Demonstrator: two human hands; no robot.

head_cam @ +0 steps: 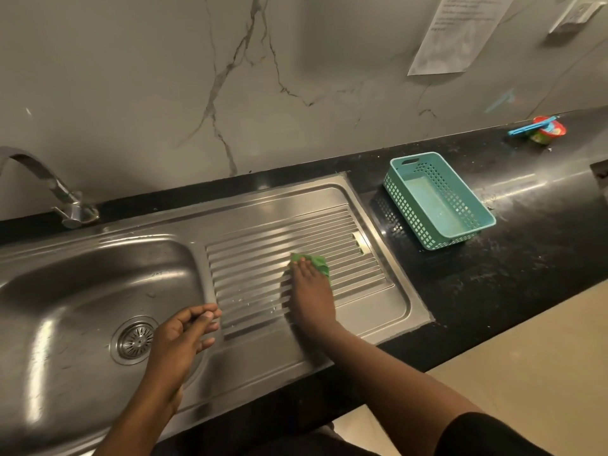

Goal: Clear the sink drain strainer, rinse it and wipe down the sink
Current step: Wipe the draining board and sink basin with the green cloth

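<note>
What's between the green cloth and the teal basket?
Nothing loose. The head view shows only bare ribbed drainboard from the green cloth, then the sink rim, then black counter up to the teal basket.

Round metal strainer [135,340] seated in drain of stainless sink [82,281]; crumpled green cloth [317,262] lying on ribbed drainboard [263,245].

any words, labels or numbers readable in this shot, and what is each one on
Paper notice on the wall: several printed lines, too blurred to read.
Small red and green tub on the counter: a colourful printed label, too small to read.
Teal basket and sink: no marking visible.
Nothing in this view can be quoted.
</note>
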